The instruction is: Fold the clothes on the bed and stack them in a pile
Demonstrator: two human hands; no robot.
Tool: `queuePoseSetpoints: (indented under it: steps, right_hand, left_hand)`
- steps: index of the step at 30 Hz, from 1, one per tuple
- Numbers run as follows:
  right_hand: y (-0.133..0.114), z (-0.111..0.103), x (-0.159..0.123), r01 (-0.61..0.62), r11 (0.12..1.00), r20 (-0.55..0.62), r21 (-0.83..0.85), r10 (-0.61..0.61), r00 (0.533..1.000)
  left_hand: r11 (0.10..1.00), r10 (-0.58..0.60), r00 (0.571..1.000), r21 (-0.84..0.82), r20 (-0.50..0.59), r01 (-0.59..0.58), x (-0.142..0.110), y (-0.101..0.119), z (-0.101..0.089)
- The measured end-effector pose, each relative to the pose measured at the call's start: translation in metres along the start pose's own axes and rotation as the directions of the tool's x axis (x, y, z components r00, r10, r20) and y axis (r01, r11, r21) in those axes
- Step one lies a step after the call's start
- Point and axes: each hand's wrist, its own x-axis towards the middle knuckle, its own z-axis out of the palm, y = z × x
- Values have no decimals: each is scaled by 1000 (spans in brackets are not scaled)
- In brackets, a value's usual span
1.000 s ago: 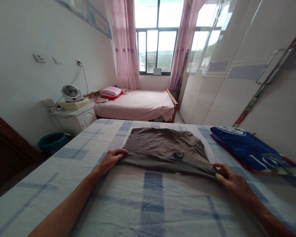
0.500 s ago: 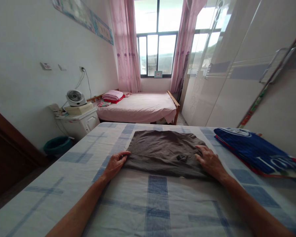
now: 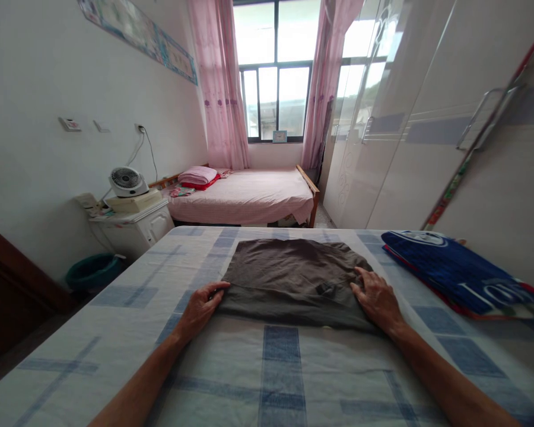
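Note:
A dark grey-brown garment, folded into a wide, slightly wrinkled shape, lies on the bed with the blue-and-white patterned sheet. On its right part sits a small black patch; I cannot make out what it is. My left hand pinches the garment's left edge between thumb and fingers. At the right side, my right hand rests with bent fingers and thumb gripping the cloth. Part of the right edge is hidden under that hand.
To the right lies a folded dark blue cloth with white lettering. Beyond the bed's far edge stands a smaller bed with a pink sheet. A white cabinet with a fan is at the left, and a wardrobe lines the right.
The view has shifted slightly, so the room sits a little further left. Both hands keep their places at the garment's sides, and its folded shape looks nearly the same.

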Motion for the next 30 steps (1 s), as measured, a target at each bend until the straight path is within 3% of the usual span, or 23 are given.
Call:
queuePoseSetpoints:
  steps: [13, 30]
  right_hand:
    - [1, -4, 2, -71, 978, 16, 198, 69, 997]
    - [-2, -7, 1, -94, 990, 47, 107, 90, 995]
  left_hand:
    - [999, 31, 999, 34, 24, -31, -1, 0, -2]
    - [989, 107, 994, 100, 29, -109, -1, -4, -1]
